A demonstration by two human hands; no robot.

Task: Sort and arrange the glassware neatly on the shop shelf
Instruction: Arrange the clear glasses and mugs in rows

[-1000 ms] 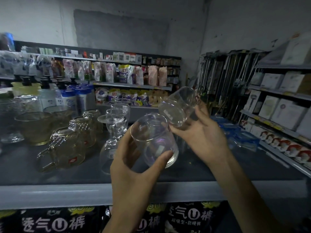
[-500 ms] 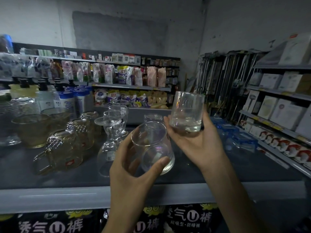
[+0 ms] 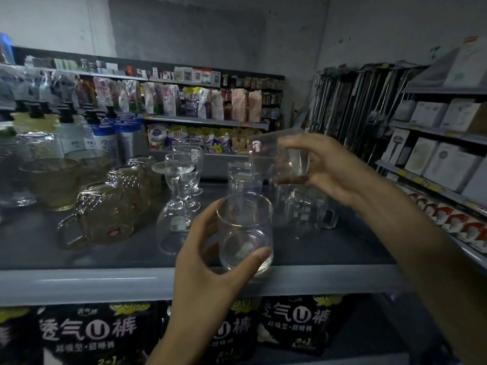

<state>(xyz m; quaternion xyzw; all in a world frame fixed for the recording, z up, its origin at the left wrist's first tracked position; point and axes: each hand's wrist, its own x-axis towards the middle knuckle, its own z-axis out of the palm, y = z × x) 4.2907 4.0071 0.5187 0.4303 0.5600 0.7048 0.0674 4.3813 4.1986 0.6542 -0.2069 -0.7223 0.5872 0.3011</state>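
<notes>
Two clear tumblers, one in each hand, over the shelf [image 3: 79, 283]. My left hand [image 3: 210, 262] has its fingers [image 3: 203, 225] curled round the upright tumbler [image 3: 245, 230], just right of the upturned goblet [image 3: 172, 219]. My right hand [image 3: 326, 172] grips the tipped tumbler [image 3: 276, 159], mouth sideways, higher and further right of that goblet, above the glass mugs [image 3: 308, 209].

We see the upper tumbler [image 3: 266, 154] only as a smear, perhaps tilted. Our right hand [image 3: 334, 169] hides part of the clear mugs [image 3: 311, 214] behind.
</notes>
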